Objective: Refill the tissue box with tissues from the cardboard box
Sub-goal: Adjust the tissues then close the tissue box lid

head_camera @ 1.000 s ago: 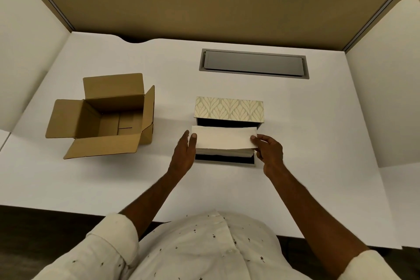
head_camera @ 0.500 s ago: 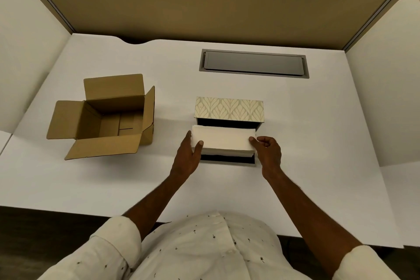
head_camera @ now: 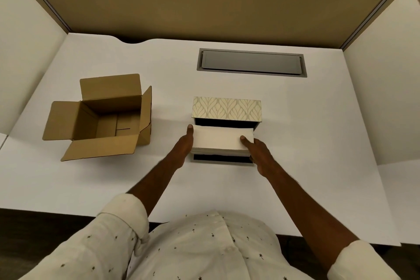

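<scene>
I hold the stack of tissues (head_camera: 221, 140) between both hands, right over the open tissue box (head_camera: 226, 120) on the white surface (head_camera: 295, 143). My left hand (head_camera: 183, 148) presses flat against the stack's left end, thumb up along its edge. My right hand (head_camera: 258, 152) clamps the stack's right end, thumb on top. The box's leaf-patterned lid stands up behind the stack. The cardboard box (head_camera: 102, 116) sits well to the left of the tissue box, flaps open.
</scene>
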A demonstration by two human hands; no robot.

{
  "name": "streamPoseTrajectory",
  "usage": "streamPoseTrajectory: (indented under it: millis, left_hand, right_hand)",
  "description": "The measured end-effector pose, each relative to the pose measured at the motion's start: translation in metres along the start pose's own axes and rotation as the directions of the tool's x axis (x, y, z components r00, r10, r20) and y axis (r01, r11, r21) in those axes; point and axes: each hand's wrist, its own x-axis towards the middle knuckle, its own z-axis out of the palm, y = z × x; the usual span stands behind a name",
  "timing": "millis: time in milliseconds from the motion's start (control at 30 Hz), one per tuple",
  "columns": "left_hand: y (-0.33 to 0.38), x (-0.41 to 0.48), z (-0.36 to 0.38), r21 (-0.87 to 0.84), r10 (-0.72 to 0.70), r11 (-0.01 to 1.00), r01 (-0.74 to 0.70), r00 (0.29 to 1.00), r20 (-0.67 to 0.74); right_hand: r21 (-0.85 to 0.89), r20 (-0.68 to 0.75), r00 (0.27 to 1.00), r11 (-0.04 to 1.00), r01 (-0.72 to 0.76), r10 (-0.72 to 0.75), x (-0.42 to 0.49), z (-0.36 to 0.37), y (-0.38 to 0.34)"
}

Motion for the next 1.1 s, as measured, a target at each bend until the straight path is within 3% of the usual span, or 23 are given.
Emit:
streamPoseTrajectory:
  millis: [667, 1100]
  left_hand:
    - [0.004, -0.004, 0.009, -0.021, -0.028, 0.999, 0.029, 0.999, 0.019]
    - [0.007, -0.003, 0.015, 0.077, -0.016, 0.997, 0.017, 1.0, -0.017]
  right_hand:
    - [0.063, -0.063, 0.995, 0.995, -0.074, 0.078, -0.001, 0.001, 0.0]
    - [0.069, -0.068, 0.994, 0.994, -0.082, 0.086, -0.002, 0.0, -0.004]
